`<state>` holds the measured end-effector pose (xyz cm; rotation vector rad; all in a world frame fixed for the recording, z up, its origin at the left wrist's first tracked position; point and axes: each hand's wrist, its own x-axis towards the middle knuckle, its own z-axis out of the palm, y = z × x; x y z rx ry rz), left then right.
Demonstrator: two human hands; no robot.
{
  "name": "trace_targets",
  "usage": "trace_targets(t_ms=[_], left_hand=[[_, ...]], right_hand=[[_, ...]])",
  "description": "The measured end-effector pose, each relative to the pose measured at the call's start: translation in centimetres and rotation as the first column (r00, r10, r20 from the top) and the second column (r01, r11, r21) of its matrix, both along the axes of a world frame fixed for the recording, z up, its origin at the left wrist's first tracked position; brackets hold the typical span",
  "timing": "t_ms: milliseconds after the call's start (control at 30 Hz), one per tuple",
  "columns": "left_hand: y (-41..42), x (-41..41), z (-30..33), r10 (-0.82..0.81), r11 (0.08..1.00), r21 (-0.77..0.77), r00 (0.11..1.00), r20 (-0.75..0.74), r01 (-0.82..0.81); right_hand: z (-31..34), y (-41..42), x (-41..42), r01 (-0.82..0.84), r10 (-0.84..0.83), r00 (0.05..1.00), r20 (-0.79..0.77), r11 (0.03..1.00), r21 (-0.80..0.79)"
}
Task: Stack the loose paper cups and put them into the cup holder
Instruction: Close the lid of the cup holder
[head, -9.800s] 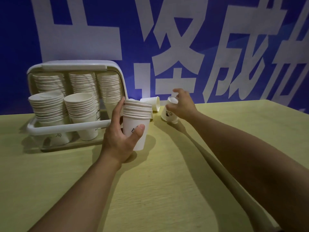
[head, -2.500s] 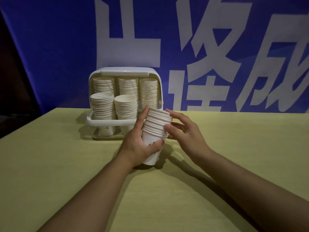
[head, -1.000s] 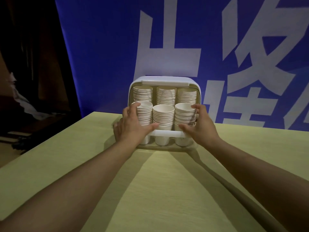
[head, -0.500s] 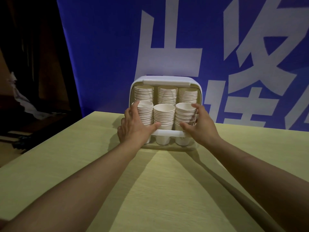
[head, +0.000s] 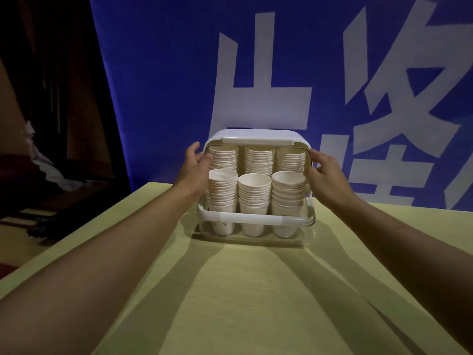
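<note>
Cups (head: 254, 190) in stacks fill the cup holder (head: 257, 140): three stacks in front behind its white front rail, three more behind under the raised lid. The holder stands on the yellow-green surface (head: 243, 290), near its far edge. The left hand (head: 195, 166) grips the holder's left side, fingers curled around the edge; the right hand (head: 323, 175) grips the right side likewise. A blue banner (head: 158, 73) with large white characters hangs behind.
</note>
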<state>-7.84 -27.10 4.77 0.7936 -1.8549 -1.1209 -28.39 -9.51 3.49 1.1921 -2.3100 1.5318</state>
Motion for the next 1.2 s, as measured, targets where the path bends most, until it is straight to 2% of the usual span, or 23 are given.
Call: trace_targets(t_ms=[133, 433, 567, 733, 833, 933, 1067, 1200], left_hand=[[-0.3, 0.0, -0.1, -0.019, 0.999, 0.026, 0.999, -0.038, 0.020], [0.3, 1.3, -3.4, -0.024, 0.995, 0.083, 0.965, -0.262, 0.047], [1.0, 2.1, -5.1, -0.055, 0.998, -0.002, 0.971, -0.234, 0.056], [1.7, 2.0, -7.1, -0.007, 0.987, -0.158, 0.998, -0.059, -0.002], [1.6, 1.4, -7.3, 0.027, 0.979, -0.203, 0.999, -0.023, -0.031], [1.2, 1.0, -7.2, 0.065, 0.974, -0.216, 0.998, -0.020, -0.068], [1.2, 0.5, -7.4, 0.090, 0.968, -0.232, 0.995, -0.052, -0.100], [1.0, 0.0, -7.6, 0.115, 0.963, -0.232, 0.989, -0.098, -0.135]], right_hand=[[0.0, 0.3, 0.3, -0.001, 0.002, 0.999, 0.044, 1.000, -0.025], [-2.5, 1.5, 2.2, 0.014, -0.012, 1.000, 0.016, 0.997, -0.074], [-3.7, 2.0, 3.0, 0.003, -0.004, 1.000, -0.005, 0.996, -0.087], [-6.4, 2.7, 3.8, 0.037, -0.036, 0.999, 0.010, 0.990, -0.135], [-7.2, 2.8, 4.0, 0.031, -0.031, 1.000, 0.001, 0.989, -0.148], [-6.7, 2.5, 3.7, 0.008, -0.013, 0.999, -0.034, 0.990, -0.141], [-5.2, 1.9, 2.9, -0.015, 0.011, 0.993, -0.116, 0.999, -0.035], [-4.9, 2.1, 3.1, -0.038, 0.035, 0.995, -0.095, 0.999, -0.030]])
